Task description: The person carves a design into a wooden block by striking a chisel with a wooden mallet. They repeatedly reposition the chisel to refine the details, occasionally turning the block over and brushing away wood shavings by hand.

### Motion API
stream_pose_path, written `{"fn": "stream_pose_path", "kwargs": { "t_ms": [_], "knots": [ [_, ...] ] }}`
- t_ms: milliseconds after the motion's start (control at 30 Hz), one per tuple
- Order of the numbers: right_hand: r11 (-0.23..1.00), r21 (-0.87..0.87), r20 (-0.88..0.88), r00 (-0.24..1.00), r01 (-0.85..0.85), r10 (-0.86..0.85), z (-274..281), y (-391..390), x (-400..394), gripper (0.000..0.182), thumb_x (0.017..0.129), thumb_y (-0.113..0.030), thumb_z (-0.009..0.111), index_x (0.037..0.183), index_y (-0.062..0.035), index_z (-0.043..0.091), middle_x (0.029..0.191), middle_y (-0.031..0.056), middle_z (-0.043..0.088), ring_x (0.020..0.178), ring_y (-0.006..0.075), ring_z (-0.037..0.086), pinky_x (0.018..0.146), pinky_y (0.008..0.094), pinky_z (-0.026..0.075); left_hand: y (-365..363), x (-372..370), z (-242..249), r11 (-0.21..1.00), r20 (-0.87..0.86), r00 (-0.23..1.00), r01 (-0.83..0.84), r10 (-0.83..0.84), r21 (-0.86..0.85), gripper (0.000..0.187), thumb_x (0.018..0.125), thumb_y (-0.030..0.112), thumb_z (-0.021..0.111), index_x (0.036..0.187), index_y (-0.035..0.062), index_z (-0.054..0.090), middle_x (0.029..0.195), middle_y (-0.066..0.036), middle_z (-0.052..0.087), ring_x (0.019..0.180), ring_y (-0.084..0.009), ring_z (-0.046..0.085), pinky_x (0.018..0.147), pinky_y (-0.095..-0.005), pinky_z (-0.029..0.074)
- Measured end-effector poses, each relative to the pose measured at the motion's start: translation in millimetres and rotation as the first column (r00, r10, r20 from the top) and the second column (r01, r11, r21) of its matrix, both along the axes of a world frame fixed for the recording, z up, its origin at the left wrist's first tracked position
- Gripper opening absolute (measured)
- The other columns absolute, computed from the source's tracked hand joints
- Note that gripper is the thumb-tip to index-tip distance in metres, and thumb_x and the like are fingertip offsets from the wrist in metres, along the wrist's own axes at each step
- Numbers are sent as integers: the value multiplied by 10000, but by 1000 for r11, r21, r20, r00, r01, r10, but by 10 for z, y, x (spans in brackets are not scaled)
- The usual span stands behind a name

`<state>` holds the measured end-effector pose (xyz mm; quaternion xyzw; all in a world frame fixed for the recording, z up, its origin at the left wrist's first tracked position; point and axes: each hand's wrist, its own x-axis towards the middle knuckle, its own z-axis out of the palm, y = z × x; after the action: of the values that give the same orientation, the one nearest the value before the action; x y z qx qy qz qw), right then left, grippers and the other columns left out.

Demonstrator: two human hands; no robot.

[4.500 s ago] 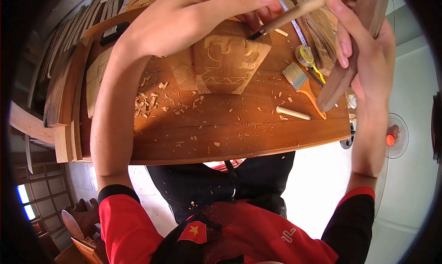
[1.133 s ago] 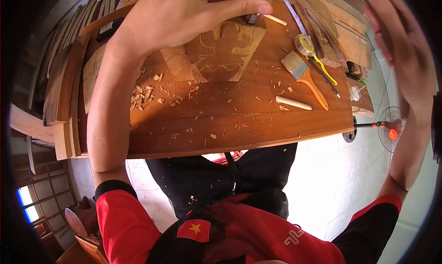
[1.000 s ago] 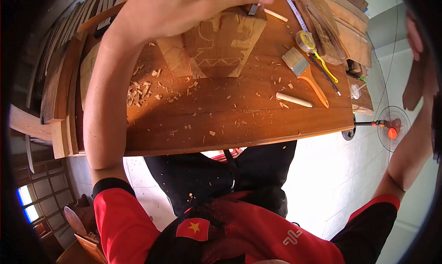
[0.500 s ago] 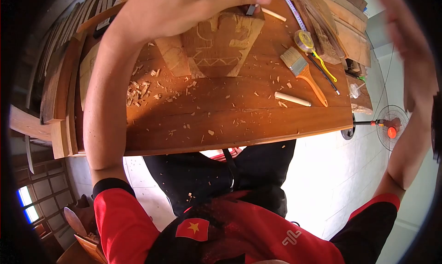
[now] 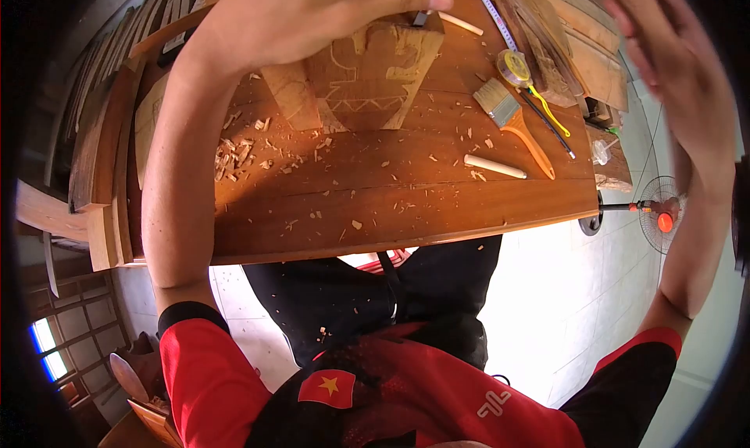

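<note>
My left hand (image 5: pixel 312 14) is at the top of the view over a carved wooden board (image 5: pixel 371 81) with grooved outlines and a zigzag line. A short dark metal blade of a chisel (image 5: pixel 422 18) shows under my thumb, standing at the board's surface. The upper part of the chisel and most of my left fingers are hidden or cut off. Raised at the far right, my right hand (image 5: pixel 672 57) is away from the board, its fingers bent near the top edge. What it grips is out of view.
Wood shavings (image 5: pixel 242 155) litter the brown table (image 5: pixel 406 206). On its right lie a brush (image 5: pixel 512 120), a tape measure (image 5: pixel 514 69), a black pencil (image 5: pixel 551 124) and a wooden dowel (image 5: pixel 494 167). Planks (image 5: pixel 566 34) are stacked beyond; a fan (image 5: pixel 662 214) stands right.
My right hand has moved left, towards the table, and shows more clearly. My left hand and the chisel have barely shifted. The board and tools appear very slightly further left.
</note>
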<state>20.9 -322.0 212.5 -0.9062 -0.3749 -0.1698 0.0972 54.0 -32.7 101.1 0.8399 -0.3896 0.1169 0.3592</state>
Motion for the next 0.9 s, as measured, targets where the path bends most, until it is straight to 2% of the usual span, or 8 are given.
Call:
{"fn": "stream_pose_path", "kwargs": {
  "t_ms": [133, 333, 467, 567, 700, 733, 833, 900],
  "knots": [
    [1000, 11, -11, 1000, 0, 0, -30, 26, 17, 404, 1002, -360, 658, 1154, 14, 635, 645, -28, 553, 486, 45, 509, 404, 218, 428, 109, 344, -138, 984, 127, 976, 170, -176, 60, 274, 1039, 347, 624, 1078, 96, 726, 882, -105, 754, 687, -233, 748, 789, -478, 654],
    [1000, 27, -12, 1000, 4, -3, -55, 28, 23, 415, 1008, -375, 651, 1155, 13, 635, 629, -35, 544, 471, 40, 498, 390, 216, 421, 91, 141, -21, 998, -132, 990, 56, -52, 25, 267, 1041, 342, 627, 1068, 93, 718, 803, -94, 725, 610, -228, 729, 618, -388, 630],
    [999, 52, -2, 1000, 12, -12, -92, 23, 14, 423, 1012, -384, 646, 1157, 13, 635, 619, -41, 538, 461, 36, 491, 381, 215, 416, 42, -9, 146, 995, -212, 976, -34, 54, 98, 284, 1041, 356, 629, 1066, 86, 712, 765, -67, 709, 541, -179, 665, 504, -343, 535],
    [995, 101, 3, 1000, 18, -18, -137, 46, 65, 429, 1015, -392, 642, 1158, 13, 635, 611, -44, 533, 454, 33, 486, 374, 215, 412, 72, 48, 91, 989, -118, 992, -34, 51, 143, 293, 1040, 367, 632, 1050, 84, 709, 749, -63, 701, 501, -144, 599, 487, -322, 495],
    [955, 287, -52, 997, 67, -55, -287, 224, 94, 437, 1019, -401, 637, 1159, 12, 634, 601, -50, 527, 444, 30, 479, 365, 214, 407, 79, 172, -25, 995, 72, 997, 26, -34, 100, 297, 1037, 371, 637, 1025, 84, 712, 753, -70, 703, 503, -138, 579, 502, -327, 495],
    [928, 355, -171, 984, 116, -58, -288, 331, 19, 441, 1018, -394, 639, 1172, 20, 628, 586, -52, 516, 425, 29, 465, 363, 204, 393, 80, 178, 3, 994, 73, 996, 38, -45, 103, 291, 1035, 366, 641, 1031, 86, 716, 771, -76, 714, 512, -140, 586, 507, -329, 499],
    [807, 568, -267, 964, 159, -2, -436, 623, -64, 398, 1011, -283, 670, 1239, 37, 610, 537, -57, 491, 368, 37, 420, 352, 196, 345, 85, 178, -68, 994, 68, 995, 73, -79, 84, 273, 1028, 350, 654, 1054, 88, 727, 826, -89, 744, 544, -146, 611, 529, -338, 515],
    [761, 637, -290, 953, 122, 90, -443, 682, 45, 373, 1001, -232, 689, 1241, 41, 610, 525, -55, 496, 362, 36, 416, 350, 196, 336, 77, 171, -34, 995, 55, 997, 54, -58, 82, 263, 1019, 334, 669, 1085, 87, 732, 877, -92, 762, 608, -162, 653, 589, -348, 548]
  ]
}}
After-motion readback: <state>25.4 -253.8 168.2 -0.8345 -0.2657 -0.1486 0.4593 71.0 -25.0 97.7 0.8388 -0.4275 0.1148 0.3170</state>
